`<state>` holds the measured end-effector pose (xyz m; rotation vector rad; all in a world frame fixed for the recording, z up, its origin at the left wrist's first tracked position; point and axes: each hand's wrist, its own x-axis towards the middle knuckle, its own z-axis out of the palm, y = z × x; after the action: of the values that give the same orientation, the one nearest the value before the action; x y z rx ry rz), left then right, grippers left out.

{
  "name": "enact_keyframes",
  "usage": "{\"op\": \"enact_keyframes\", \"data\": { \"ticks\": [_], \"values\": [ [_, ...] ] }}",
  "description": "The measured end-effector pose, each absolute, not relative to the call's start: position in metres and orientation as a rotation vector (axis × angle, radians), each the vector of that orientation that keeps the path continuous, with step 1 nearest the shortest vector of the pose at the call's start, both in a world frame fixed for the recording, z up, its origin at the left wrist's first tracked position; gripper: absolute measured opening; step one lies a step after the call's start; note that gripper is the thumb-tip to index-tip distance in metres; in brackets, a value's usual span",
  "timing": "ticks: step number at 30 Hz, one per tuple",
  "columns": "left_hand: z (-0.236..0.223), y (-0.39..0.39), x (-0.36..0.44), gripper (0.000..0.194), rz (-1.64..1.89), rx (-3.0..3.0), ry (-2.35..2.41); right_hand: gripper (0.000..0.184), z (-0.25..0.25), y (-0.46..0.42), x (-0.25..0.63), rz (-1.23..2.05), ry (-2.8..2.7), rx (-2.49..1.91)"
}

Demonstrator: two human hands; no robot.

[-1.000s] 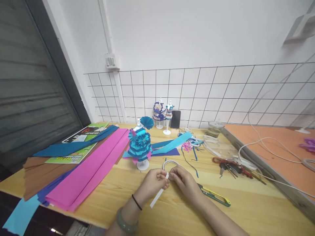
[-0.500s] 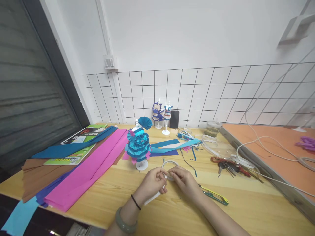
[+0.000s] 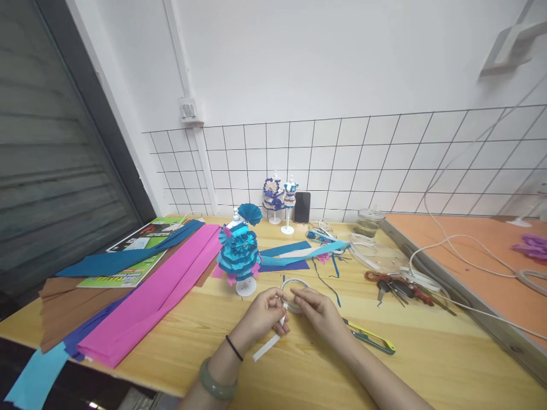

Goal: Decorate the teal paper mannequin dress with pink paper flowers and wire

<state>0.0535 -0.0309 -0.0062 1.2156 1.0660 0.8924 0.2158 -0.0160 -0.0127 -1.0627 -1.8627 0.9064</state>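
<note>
My left hand pinches a white tape strip that hangs down toward the wooden table. My right hand is closed on the white tape roll, which rests on the table just past my fingers. Both hands meet at the strip's upper end. A blue paper-dress doll on a white stand sits just behind my left hand. A yellow-handled cutter lies by my right wrist.
Pink, brown and blue crepe paper sheets lie at the left over a green book. Two small dress dolls and a phone stand by the tiled wall. A jar, keys and cables lie at the right.
My hands stayed together on the tape. The loose strip dipped toward the table, then swung back out below my left hand. The camera view shifted slightly.
</note>
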Motion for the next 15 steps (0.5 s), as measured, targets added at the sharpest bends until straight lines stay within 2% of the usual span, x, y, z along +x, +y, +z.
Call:
{"op": "enact_keyframes", "data": {
  "ticks": [4,11,15],
  "values": [
    [-0.005,-0.031,0.054,0.025,0.886,1.207,1.084,0.048,-0.006,-0.010,0.224,0.975,-1.760,-1.216],
    [-0.002,-0.032,0.054,0.031,0.928,1.191,1.104,0.012,0.023,-0.010,0.275,0.605,-2.191,-1.794],
    [-0.004,-0.031,0.054,0.034,0.925,1.197,1.094,0.018,0.029,-0.016,0.288,0.618,-2.331,-2.046]
  ]
}}
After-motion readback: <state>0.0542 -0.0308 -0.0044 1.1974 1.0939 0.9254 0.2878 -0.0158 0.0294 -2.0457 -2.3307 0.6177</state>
